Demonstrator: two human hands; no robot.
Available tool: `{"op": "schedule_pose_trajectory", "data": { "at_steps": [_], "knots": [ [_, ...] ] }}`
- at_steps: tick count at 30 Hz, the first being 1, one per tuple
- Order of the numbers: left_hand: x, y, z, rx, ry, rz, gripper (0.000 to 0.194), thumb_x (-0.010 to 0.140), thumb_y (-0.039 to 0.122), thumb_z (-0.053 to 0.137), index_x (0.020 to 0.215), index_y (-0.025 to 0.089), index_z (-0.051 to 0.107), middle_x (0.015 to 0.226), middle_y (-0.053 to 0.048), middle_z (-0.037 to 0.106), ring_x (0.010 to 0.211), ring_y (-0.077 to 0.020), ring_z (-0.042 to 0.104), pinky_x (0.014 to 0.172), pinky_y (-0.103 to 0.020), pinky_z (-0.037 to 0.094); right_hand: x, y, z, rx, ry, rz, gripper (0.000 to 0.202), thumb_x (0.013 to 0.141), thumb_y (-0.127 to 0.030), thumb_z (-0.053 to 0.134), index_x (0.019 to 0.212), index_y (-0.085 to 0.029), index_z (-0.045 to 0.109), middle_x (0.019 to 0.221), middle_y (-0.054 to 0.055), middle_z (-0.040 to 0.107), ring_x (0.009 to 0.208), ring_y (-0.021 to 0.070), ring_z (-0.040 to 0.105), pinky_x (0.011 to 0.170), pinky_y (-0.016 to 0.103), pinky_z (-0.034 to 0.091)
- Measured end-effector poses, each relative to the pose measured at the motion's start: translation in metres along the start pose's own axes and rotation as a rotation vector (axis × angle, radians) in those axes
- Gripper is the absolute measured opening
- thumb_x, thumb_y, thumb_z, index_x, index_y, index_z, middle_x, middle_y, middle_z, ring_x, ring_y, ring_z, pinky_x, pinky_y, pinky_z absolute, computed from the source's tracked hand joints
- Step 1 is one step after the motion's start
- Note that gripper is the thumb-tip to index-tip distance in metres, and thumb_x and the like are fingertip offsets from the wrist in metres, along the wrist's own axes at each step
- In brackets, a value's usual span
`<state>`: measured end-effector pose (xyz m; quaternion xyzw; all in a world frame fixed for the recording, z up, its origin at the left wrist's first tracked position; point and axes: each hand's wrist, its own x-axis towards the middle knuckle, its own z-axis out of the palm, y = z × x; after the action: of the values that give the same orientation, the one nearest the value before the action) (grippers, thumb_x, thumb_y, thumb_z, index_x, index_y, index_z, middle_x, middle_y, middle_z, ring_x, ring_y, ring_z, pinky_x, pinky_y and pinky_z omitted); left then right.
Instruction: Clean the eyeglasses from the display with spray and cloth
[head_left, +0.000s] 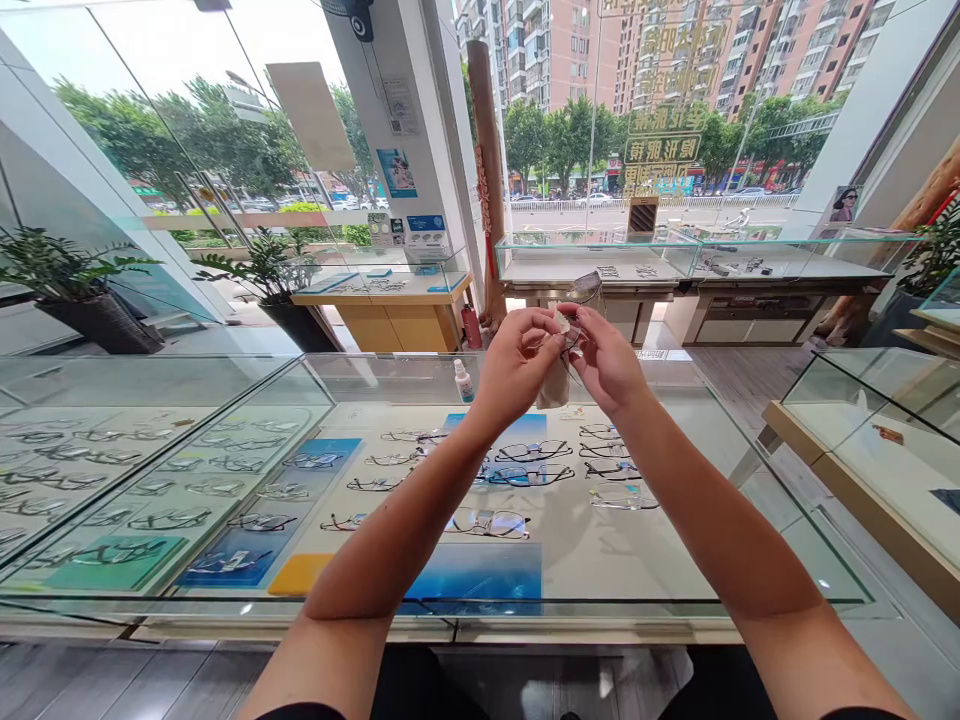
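Note:
Over the glass counter, my two hands meet in front of me. My left hand point(519, 368) is closed in a pinch on a beige cleaning cloth point(553, 388), which hangs down between the hands. Thumb and fingers of my right hand point(611, 362) are closed on a pair of eyeglasses point(584, 287). One lens points up and away from me, while the other sits by my fingertips, partly covered by the cloth and fingers. A small white spray bottle point(463, 382) stands on the counter just left of my left hand.
Below my arms, the glass display case point(637, 606) holds rows of eyeglasses point(489, 522) on white and blue panels. Another glass case point(885, 470) stands at the right. Farther back are a low wooden display cabinet point(390, 325), a wooden post point(489, 180) and potted plants point(279, 290).

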<state>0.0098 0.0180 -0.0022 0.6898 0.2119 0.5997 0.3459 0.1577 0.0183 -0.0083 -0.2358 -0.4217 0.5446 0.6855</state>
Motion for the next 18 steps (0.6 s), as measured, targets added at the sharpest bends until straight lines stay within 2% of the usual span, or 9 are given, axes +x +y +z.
{"op": "schedule_pose_trajectory", "data": {
  "at_steps": [3, 6, 12, 18],
  "knots": [
    [-0.0027, 0.0021, 0.0011, 0.121, 0.022, 0.065, 0.01, 0.095, 0.028, 0.083, 0.093, 0.021, 0.076, 0.111, -0.008, 0.067, 0.104, -0.0197, 0.069, 0.096, -0.034, 0.059, -0.0011, 0.002, 0.0034, 0.011, 0.007, -0.002, 0.011, 0.094, -0.038, 0.079, 0.096, -0.03, 0.085, 0.093, -0.004, 0.074, 0.081, 0.0127, 0.058, 0.074, 0.024, 0.048],
    [-0.0037, 0.0042, 0.0005, 0.116, 0.013, 0.024, 0.013, 0.093, 0.028, 0.085, 0.092, 0.022, 0.074, 0.106, -0.007, 0.071, 0.103, -0.021, 0.071, 0.093, -0.034, 0.059, -0.0018, 0.0036, 0.0049, 0.001, -0.003, -0.002, 0.012, 0.095, -0.041, 0.079, 0.096, -0.03, 0.084, 0.096, -0.003, 0.075, 0.083, 0.0132, 0.06, 0.073, 0.025, 0.048],
    [-0.0008, 0.0021, -0.0008, 0.03, 0.074, -0.005, 0.022, 0.098, 0.043, 0.082, 0.096, 0.022, 0.074, 0.098, -0.006, 0.076, 0.095, -0.0193, 0.073, 0.088, -0.033, 0.058, -0.0028, 0.0053, 0.0059, 0.002, -0.021, 0.006, 0.014, 0.094, -0.042, 0.079, 0.098, -0.03, 0.085, 0.098, -0.003, 0.078, 0.09, 0.014, 0.065, 0.075, 0.025, 0.049],
    [0.0034, -0.0049, -0.0048, -0.048, 0.115, -0.116, 0.046, 0.074, 0.039, 0.104, 0.098, 0.022, 0.068, 0.094, -0.002, 0.07, 0.086, -0.0155, 0.069, 0.078, -0.028, 0.056, -0.0052, 0.0077, 0.0081, 0.006, -0.062, 0.019, 0.015, 0.096, -0.042, 0.078, 0.098, -0.029, 0.085, 0.103, -0.002, 0.08, 0.093, 0.0147, 0.068, 0.077, 0.026, 0.05]
  ]
}}
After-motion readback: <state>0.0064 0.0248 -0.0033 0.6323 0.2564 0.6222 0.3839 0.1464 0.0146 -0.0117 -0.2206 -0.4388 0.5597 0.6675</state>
